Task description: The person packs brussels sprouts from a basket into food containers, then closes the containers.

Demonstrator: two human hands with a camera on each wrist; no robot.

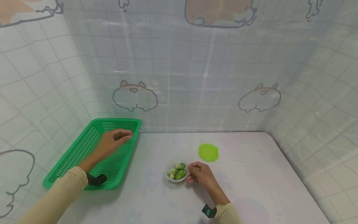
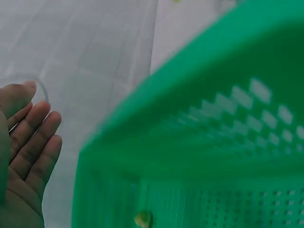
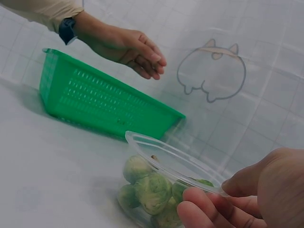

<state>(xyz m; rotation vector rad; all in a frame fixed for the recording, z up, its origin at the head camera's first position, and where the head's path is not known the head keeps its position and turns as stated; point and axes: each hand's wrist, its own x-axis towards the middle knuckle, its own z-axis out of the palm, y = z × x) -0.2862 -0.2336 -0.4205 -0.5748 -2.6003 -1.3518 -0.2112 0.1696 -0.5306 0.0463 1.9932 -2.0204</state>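
A clear plastic bowl (image 3: 166,164) with several Brussels sprouts (image 3: 153,192) in it stands on the table. My right hand (image 1: 202,175) grips its right rim, thumb on top and fingers below in the right wrist view. Over the far part of the green basket (image 1: 127,169) hovers my left hand (image 1: 110,141), with nothing in it. Its fingers (image 2: 35,137) lie relaxed and slightly bent in the left wrist view. A small yellow-green piece (image 2: 142,219), perhaps a sprout, lies inside the basket, partly cut off by the frame.
A bright green round lid (image 1: 208,152) lies flat on the table behind and right of the bowl. Tiled-print sheeting (image 1: 190,93) with cartoon animals stands at the back and both sides. The basket occupies the table's left end, against that sheeting.
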